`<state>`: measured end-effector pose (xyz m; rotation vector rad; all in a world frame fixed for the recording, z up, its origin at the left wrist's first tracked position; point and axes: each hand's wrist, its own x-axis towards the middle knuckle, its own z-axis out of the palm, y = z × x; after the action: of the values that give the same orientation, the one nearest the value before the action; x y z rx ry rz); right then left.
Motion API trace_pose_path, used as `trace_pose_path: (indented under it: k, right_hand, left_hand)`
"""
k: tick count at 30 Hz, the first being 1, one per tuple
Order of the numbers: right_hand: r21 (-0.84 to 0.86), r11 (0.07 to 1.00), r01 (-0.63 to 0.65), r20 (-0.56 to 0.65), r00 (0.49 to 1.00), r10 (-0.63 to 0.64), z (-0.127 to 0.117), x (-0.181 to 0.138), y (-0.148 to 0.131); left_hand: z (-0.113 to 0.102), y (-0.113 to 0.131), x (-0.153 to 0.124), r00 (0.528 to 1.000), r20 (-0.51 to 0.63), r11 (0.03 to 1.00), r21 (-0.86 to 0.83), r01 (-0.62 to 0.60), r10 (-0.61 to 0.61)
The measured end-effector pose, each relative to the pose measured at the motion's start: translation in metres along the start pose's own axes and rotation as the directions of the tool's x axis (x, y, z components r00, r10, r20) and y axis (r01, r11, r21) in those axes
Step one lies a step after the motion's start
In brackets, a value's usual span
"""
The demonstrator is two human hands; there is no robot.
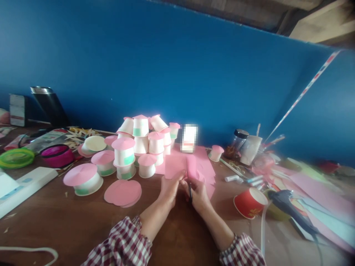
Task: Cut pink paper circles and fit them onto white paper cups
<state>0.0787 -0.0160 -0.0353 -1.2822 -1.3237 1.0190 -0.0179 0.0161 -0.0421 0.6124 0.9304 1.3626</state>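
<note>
In the middle of the table, my left hand (169,190) is closed on a sheet of pink paper (175,165). My right hand (199,195) grips a pair of scissors with dark handles (190,193), their blades at the paper between both hands. A strip of the paper curls up by the blades. More pink sheets (205,157) lie beneath and beyond. Left of my hands rests a small pile of cut pink paper circles (122,193). Behind it stand several white paper cups with pink paper tops (124,158), some stacked.
A red paper cup (250,203) and a dark glue gun (290,205) lie to the right, near loose coloured paper (318,188). A jar (235,142) stands by the blue wall (177,66). At left are a white box (30,188), a magenta round case (57,155) and a black flask (50,105).
</note>
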Motion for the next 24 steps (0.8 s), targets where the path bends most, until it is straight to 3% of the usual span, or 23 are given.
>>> trace_pose_path:
  k: [24]
  right_hand:
    - [0.006,1.000,0.006,-0.002,1.000,-0.006,-0.0038,0.0022,0.0075]
  left_hand:
    - [0.0010,0.0000,0.0000,1.000,-0.007,1.000,-0.004,-0.012,0.012]
